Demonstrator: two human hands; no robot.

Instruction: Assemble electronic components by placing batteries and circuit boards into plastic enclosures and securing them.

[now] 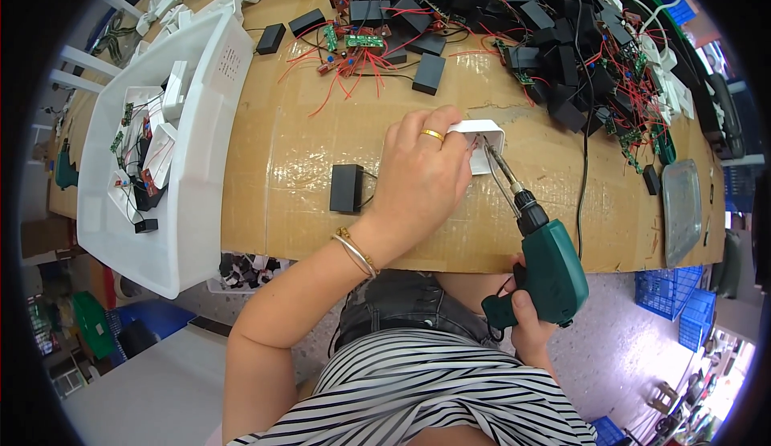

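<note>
My left hand [422, 161] is closed on a small white plastic housing [486, 128], its open side facing right. In my right hand [528, 317] is a green pistol-shaped soldering gun [554, 269], gripped by its handle, with a thin metal guide along its barrel. The gun's tip reaches into the white housing, where thin wires show; the exact contact point is too small to make out. Beside my left wrist lies a black rectangular box [346, 188] with a black lead running under my hand.
A cardboard-covered table [297, 125] spans the middle. Black boxes with green circuit boards and red wires pile up at the back [554, 36]. A white bin [197, 165] of housings stands left. A grey metal tray [682, 213] lies right, and a black cable [589, 165] crosses the table.
</note>
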